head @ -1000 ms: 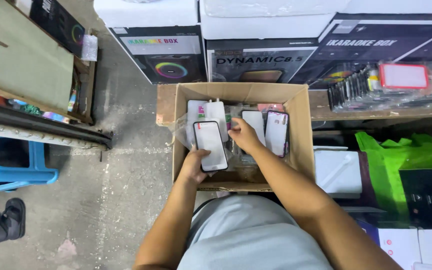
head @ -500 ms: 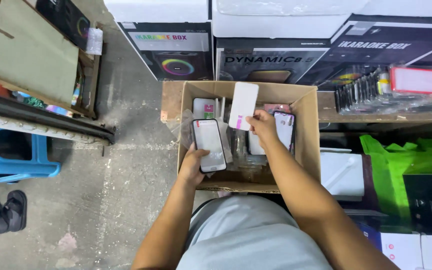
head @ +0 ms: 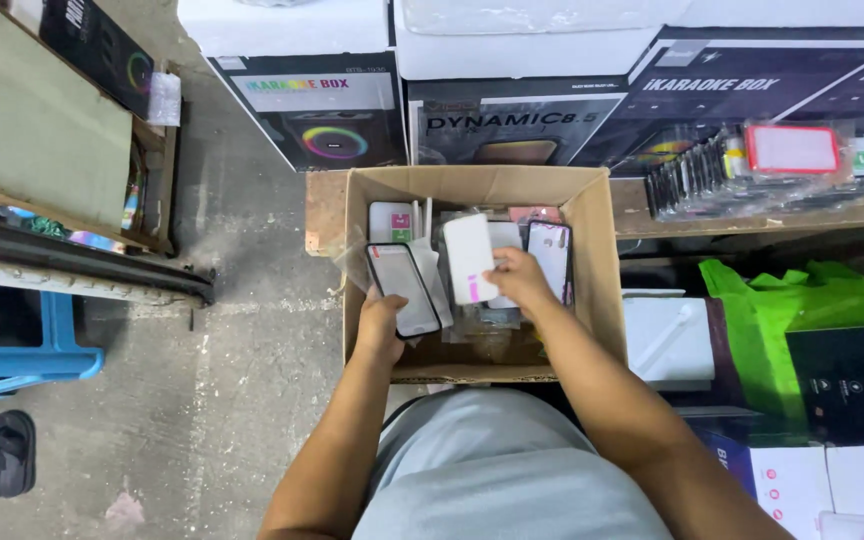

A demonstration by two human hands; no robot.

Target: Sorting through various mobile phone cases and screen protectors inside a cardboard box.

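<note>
Over the box, my left hand grips a black-rimmed case, long axis running away from me. Just right of it, my right hand pinches a white case, upright, above the loose cases beyond.

Black-rimmed clear phone case, tilted, over the open brown cardboard box, flat white rectangular packet upright just beside it

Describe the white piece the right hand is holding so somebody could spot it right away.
Find the open cardboard box at centre. Over its middle, the right hand pinches a white rounded phone-shaped card. Unlike the black-rimmed phone case in the left hand, it is plain white.
</note>
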